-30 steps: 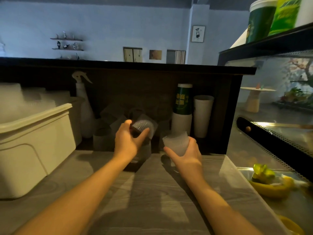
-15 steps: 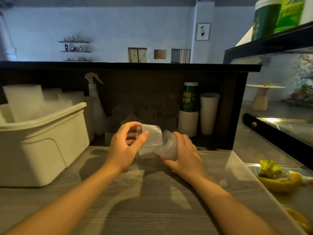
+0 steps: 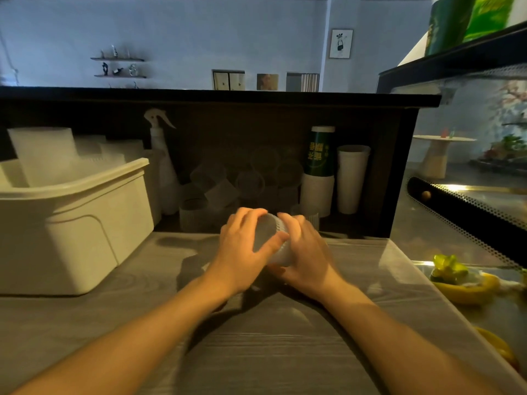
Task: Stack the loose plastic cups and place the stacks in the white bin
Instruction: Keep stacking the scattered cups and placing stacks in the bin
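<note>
Two clear ribbed plastic cups (image 3: 275,240) are pushed one into the other just above the wooden counter. My left hand (image 3: 242,249) grips the left cup from the side, thumb in front. From the right, my right hand (image 3: 308,252) grips the other cup. Both hands hide most of the pair. Several loose clear cups (image 3: 216,192) lie in a dim pile against the dark back panel behind my hands. The white bin (image 3: 85,223) stands at the left with stacked cups (image 3: 42,155) rising out of it.
A white spray bottle (image 3: 162,163) stands between the bin and the cup pile. A green-labelled cup stack (image 3: 319,169) and a white cup stack (image 3: 352,178) stand at the back right. A glass display case (image 3: 470,195) borders the counter on the right, with yellow items (image 3: 467,286) below.
My hands came together: the two cups, held apart and tilted toward each other half a second ago, are now nested. Both hands moved slightly toward the counter's middle.
</note>
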`<control>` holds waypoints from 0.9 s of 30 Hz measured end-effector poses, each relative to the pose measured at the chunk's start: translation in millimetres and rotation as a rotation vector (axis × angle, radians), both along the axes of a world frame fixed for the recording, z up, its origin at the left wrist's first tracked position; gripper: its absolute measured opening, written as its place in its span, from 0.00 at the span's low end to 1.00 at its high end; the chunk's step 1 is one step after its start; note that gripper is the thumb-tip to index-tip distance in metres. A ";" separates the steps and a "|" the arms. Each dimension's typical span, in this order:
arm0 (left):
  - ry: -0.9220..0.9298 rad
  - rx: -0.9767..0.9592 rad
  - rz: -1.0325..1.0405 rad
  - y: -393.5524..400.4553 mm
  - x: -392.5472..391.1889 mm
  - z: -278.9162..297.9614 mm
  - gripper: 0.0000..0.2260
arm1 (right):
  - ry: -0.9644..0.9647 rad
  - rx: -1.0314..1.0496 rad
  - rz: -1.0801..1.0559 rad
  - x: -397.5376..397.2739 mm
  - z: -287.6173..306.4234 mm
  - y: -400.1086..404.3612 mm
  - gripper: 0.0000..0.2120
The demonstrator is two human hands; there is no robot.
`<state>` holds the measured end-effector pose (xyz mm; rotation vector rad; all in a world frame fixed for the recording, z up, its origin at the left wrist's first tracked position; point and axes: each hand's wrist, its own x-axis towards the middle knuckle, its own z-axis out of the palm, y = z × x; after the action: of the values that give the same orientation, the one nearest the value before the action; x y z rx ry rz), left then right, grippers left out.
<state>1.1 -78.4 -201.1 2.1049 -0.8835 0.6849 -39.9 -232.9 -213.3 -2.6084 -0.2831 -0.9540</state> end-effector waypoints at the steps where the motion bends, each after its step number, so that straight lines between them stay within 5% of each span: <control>1: -0.032 0.051 0.050 -3.6 -2.3 -2.0 0.35 | 0.023 0.017 -0.003 -1.0 0.5 -0.2 0.44; 7: 0.001 -0.103 0.107 7.4 7.0 -2.9 0.36 | 0.004 0.269 -0.125 2.4 2.0 -10.9 0.39; 12: 0.311 -0.080 0.197 19.2 30.4 -13.2 0.39 | -0.007 0.445 -0.333 2.4 -2.1 -27.6 0.40; 17: 0.522 -0.051 0.248 14.7 47.9 -14.7 0.44 | 0.022 0.477 -0.312 3.1 -2.5 -25.2 0.44; 21: 0.534 -0.140 0.194 13.8 48.0 -15.4 0.32 | 0.052 0.428 -0.315 4.8 -2.3 -24.2 0.43; 27: 0.403 -0.313 0.097 22.0 38.9 -12.3 0.27 | 0.089 0.307 -0.320 3.2 -1.2 -21.9 0.41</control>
<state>40.0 -56.4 -213.4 1.9141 -0.4242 0.3928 -36.7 -254.8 -214.4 -2.4395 0.2907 -0.8944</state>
